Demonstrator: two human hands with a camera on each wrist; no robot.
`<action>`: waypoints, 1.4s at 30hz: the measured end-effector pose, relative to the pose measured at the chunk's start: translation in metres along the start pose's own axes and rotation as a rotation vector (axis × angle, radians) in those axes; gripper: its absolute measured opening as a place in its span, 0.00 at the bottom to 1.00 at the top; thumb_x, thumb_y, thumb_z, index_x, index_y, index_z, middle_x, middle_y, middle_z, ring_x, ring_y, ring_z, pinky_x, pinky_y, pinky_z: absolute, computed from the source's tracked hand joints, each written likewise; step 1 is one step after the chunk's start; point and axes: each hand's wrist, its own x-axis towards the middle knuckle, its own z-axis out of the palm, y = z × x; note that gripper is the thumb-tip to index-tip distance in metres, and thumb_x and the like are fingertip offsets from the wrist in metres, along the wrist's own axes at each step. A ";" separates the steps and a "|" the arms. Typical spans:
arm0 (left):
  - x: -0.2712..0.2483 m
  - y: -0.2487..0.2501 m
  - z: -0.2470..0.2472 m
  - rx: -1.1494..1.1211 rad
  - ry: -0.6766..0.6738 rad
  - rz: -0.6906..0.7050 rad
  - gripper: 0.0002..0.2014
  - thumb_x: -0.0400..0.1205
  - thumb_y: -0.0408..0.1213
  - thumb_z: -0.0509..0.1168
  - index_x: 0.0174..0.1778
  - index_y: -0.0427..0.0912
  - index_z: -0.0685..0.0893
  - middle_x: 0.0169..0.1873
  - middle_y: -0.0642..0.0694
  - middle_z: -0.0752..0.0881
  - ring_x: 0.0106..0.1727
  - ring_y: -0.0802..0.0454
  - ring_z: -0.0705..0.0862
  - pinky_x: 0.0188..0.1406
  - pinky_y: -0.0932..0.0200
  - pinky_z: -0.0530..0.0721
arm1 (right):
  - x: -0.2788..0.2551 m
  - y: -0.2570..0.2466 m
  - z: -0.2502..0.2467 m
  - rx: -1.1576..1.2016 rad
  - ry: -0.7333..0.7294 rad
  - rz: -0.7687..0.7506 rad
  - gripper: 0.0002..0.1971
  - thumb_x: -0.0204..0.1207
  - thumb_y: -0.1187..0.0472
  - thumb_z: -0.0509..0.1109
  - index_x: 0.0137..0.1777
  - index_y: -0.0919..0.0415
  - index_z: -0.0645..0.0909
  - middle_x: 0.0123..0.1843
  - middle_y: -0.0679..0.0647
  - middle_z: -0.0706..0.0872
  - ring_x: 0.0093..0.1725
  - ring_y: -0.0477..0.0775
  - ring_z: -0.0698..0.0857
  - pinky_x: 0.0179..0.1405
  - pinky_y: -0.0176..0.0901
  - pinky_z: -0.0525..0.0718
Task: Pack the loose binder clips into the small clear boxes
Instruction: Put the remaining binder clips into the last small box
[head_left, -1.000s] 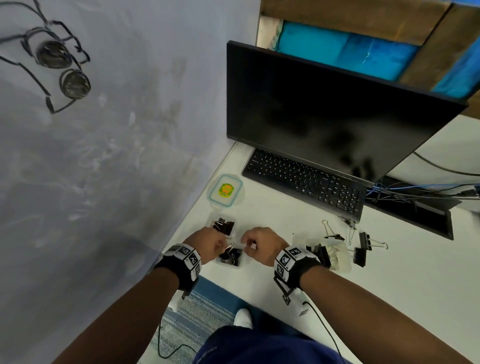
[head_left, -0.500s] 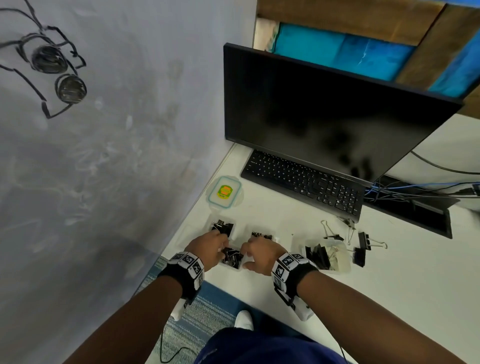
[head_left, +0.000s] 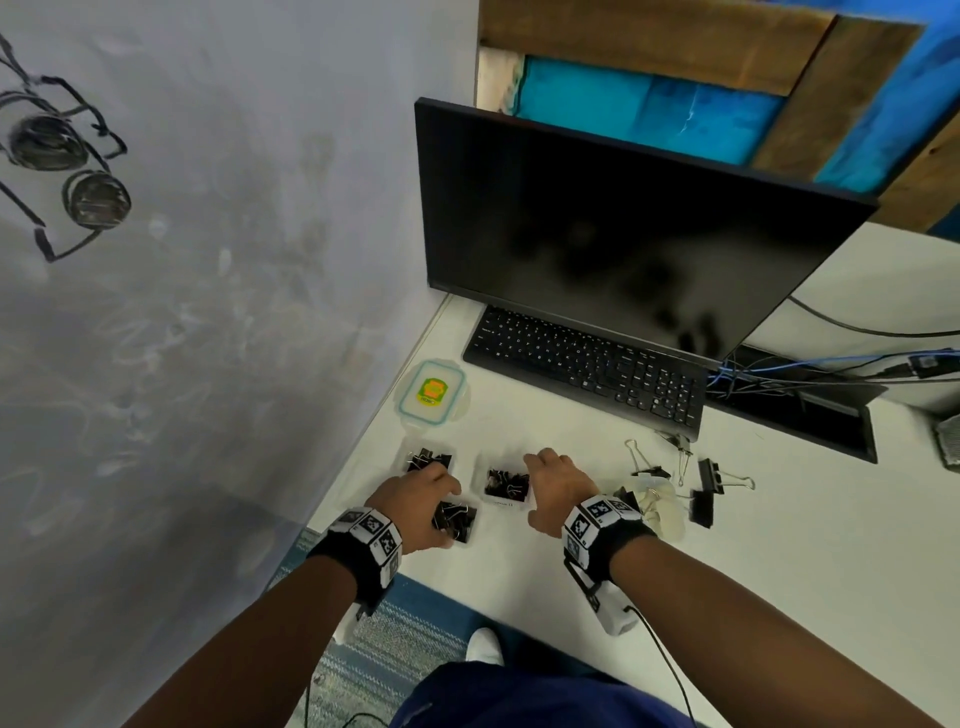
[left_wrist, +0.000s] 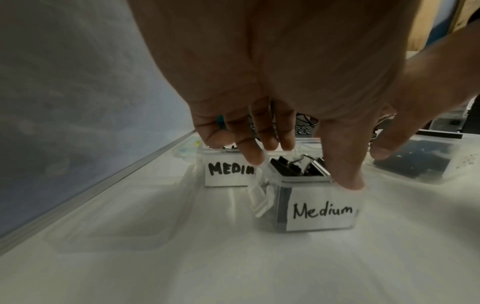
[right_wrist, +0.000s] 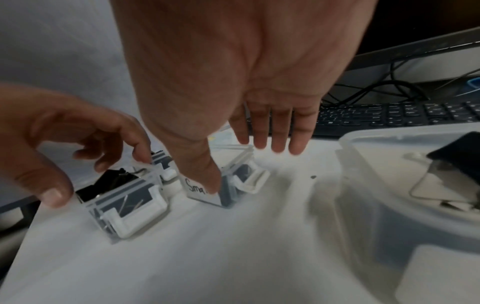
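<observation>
I see the L hand (head_left: 415, 499) over the near "Medium" box (left_wrist: 315, 202) by the desk's left edge, thumb and fingers pinching its rim; black clips fill it, lid off. A 2nd "Medium" box (left_wrist: 228, 172) sits just behind, partly hidden by fingers. My R hand (head_left: 556, 491) spans the "Sma…" box (right_wrist: 228, 191), thumb on its label so the rest of the word is covered, fingers straight past its far side w/o clear contact. Loose binder clips (head_left: 706, 486) lie to the right, near the keyboard (head_left: 587, 364). A larger tub (right_wrist: 389, 164) is cut off, contents blurred.
</observation>
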 end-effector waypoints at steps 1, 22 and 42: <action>0.000 0.000 -0.001 0.011 -0.005 0.000 0.33 0.71 0.55 0.75 0.71 0.54 0.73 0.69 0.58 0.71 0.63 0.55 0.79 0.58 0.54 0.81 | 0.002 0.001 0.001 0.019 -0.018 0.001 0.32 0.72 0.61 0.71 0.75 0.61 0.66 0.71 0.58 0.70 0.69 0.62 0.74 0.65 0.54 0.80; 0.046 0.072 -0.026 -0.084 0.136 0.180 0.11 0.82 0.45 0.62 0.59 0.53 0.79 0.58 0.57 0.77 0.51 0.52 0.83 0.52 0.55 0.82 | -0.038 0.058 -0.025 0.018 0.230 0.211 0.28 0.76 0.53 0.63 0.76 0.56 0.67 0.76 0.56 0.72 0.74 0.61 0.70 0.74 0.58 0.71; 0.112 0.252 0.027 0.121 -0.156 0.467 0.33 0.81 0.43 0.69 0.81 0.47 0.64 0.81 0.52 0.58 0.70 0.44 0.77 0.72 0.53 0.75 | -0.163 0.216 0.032 0.298 0.073 0.335 0.37 0.75 0.61 0.67 0.83 0.48 0.57 0.81 0.52 0.65 0.74 0.59 0.76 0.67 0.52 0.80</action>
